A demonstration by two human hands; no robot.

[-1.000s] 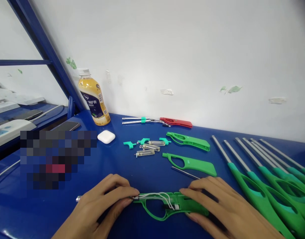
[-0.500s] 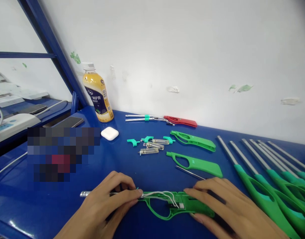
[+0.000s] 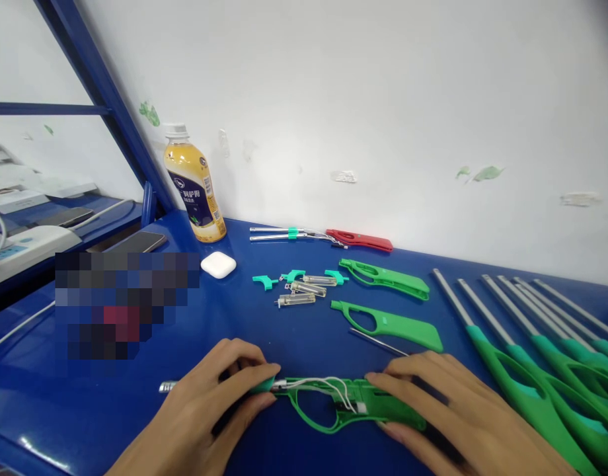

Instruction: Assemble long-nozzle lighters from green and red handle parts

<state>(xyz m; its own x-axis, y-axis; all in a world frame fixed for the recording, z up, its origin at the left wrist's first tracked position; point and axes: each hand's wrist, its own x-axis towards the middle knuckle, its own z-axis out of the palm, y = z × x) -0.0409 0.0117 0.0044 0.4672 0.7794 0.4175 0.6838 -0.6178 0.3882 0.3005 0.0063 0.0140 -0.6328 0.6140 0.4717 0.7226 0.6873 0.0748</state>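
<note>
Near the front of the blue table lies an open green lighter shell, with white wires and a small dark block with a white end inside it. My left hand pinches the teal collar of a metal tube at the shell's left end; the tube passes under my fingers. My right hand grips the wide handle end of the shell, thumb at the lower edge and fingers along the upper one. A thin metal rod lies just behind my right fingers, its right end hidden.
Behind are two green shells, clear cartridges, teal triggers and a red shell. Several green lighters lie right. A bottle, white case, phone and blurred patch are left.
My left fingertips have shifted slightly left, and more of the teal collar shows between them. My right hand keeps its hold, almost unmoved.
</note>
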